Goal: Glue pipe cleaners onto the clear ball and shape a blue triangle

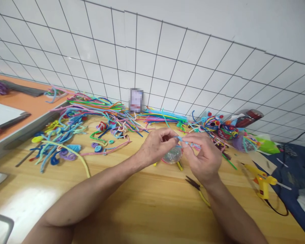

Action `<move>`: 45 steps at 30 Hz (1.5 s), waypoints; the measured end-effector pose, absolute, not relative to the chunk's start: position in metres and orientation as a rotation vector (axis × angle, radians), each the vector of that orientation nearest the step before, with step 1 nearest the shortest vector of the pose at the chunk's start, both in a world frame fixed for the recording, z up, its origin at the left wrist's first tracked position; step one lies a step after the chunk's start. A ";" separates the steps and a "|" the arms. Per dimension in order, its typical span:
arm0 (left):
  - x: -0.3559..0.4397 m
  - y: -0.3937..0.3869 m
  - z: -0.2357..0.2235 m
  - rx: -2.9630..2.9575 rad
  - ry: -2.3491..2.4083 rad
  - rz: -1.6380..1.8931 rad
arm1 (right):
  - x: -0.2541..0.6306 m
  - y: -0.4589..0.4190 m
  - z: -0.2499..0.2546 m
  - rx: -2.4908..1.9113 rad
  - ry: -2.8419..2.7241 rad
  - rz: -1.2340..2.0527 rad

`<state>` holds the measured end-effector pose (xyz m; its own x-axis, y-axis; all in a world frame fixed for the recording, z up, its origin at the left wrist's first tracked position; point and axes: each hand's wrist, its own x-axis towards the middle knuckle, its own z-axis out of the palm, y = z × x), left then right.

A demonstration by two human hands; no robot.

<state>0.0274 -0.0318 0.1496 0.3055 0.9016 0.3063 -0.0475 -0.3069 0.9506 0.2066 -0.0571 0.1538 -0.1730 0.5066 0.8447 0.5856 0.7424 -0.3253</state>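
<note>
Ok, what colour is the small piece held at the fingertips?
The small piece is light blue, shown in the head view.

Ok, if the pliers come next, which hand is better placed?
Probably the right hand: the yellow-handled pliers lie nearer to it than to the left hand. Both hands pinch the light-blue strip, so the right would need to release first.

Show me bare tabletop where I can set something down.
Bare wood lies between the left forearm and the pliers; another patch lies between the right forearm and the yellow glue gun. It is crowded along the tiled wall, with pipe cleaners, and at left, with curled pieces.
</note>
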 end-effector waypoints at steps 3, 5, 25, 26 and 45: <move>0.025 -0.031 0.153 1.477 0.779 1.226 | 0.204 -0.057 0.152 -0.810 -1.889 -0.286; 0.023 -0.030 0.156 1.419 0.741 1.243 | 0.204 -0.056 0.150 -0.779 -1.914 -0.382; 0.018 -0.028 0.167 1.139 0.630 1.187 | 0.207 -0.047 0.141 -0.662 -1.928 -0.505; 0.018 -0.027 0.167 1.137 0.639 1.188 | 0.207 -0.047 0.141 -0.659 -1.934 -0.509; 0.014 -0.027 0.166 1.176 0.682 1.280 | 0.203 -0.045 0.132 -0.753 -1.574 0.081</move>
<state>0.0144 -0.0272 0.1663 0.2205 0.9529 0.2084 -0.3586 -0.1195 0.9258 0.2031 -0.0446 0.1318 0.0433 0.5023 0.8636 0.4105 0.7791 -0.4737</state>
